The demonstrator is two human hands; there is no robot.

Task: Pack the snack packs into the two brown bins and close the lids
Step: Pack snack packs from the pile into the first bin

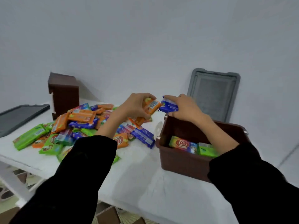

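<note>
Front right of tabletop (137,183): open brown bin (181,164), few packs (183,145) inside.
Middle left: loose pile of snack packs (77,125).
Left hand (137,105): fingers curled round orange packs (152,107).
Right hand (186,107): fingers pinching blue pack (168,106) over bin's far rim.
Back: second bin (64,92) upended; grey lid (213,92) against wall; dark lid (19,117) flat, far left.
</note>
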